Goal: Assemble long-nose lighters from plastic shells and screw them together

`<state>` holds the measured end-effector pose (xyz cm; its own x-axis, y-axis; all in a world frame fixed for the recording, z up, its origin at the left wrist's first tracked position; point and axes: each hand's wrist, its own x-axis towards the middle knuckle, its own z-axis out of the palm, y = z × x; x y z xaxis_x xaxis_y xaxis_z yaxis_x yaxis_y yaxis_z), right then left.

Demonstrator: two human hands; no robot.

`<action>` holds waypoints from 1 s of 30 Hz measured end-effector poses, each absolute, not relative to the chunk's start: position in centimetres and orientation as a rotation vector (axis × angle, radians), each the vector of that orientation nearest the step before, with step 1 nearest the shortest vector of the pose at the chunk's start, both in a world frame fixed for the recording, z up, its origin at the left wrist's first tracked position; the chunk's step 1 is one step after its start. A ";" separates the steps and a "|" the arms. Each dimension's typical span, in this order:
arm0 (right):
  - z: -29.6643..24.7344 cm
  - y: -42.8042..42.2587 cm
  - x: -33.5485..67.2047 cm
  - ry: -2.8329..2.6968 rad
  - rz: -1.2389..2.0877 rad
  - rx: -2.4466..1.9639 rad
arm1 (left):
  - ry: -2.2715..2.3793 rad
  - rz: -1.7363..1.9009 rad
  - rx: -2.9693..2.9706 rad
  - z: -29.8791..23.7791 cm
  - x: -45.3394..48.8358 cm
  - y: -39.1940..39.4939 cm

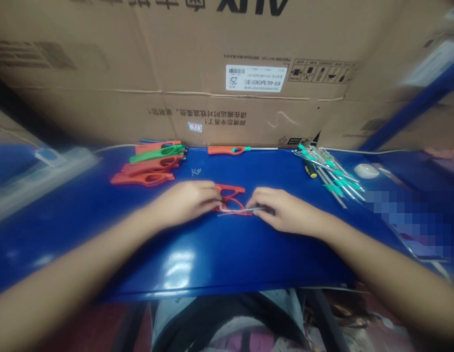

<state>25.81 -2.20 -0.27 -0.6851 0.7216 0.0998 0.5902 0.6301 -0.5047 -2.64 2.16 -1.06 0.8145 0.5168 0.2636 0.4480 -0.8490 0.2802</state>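
Note:
My left hand [197, 198] is closed, its fingertips pinching the end of a thin pale wire [232, 210]. The wire runs across to my right hand [281, 208], whose fingers are closed on a thin metal lighter tube [256, 209]; most of the tube is hidden by the fingers. Under and just behind the wire lie orange lighter handle shells [232, 188], partly covered by my left fingers. Farther back, a lighter with an orange handle [221, 150] and a long metal tube lies lengthwise on the blue table [212, 259].
Several orange and green lighter handles [149, 166] are stacked at the left. To the right lies a pile of metal tubes with green parts [331, 171], beside a black and yellow screwdriver [310, 169] and a white round object [366, 170]. A large cardboard box [139, 63] stands behind.

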 end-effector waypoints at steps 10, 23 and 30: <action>-0.4 -2.3 26.0 -2.657 0.591 -0.985 | 0.768 0.471 2.725 -1.0 -2.4 2.0; -0.4 -2.8 25.4 -2.744 0.227 -1.111 | 0.764 0.524 2.726 -1.2 -2.2 2.1; -0.5 -2.7 25.3 -2.835 -0.089 -1.039 | 0.715 0.534 2.693 -1.1 -2.1 2.0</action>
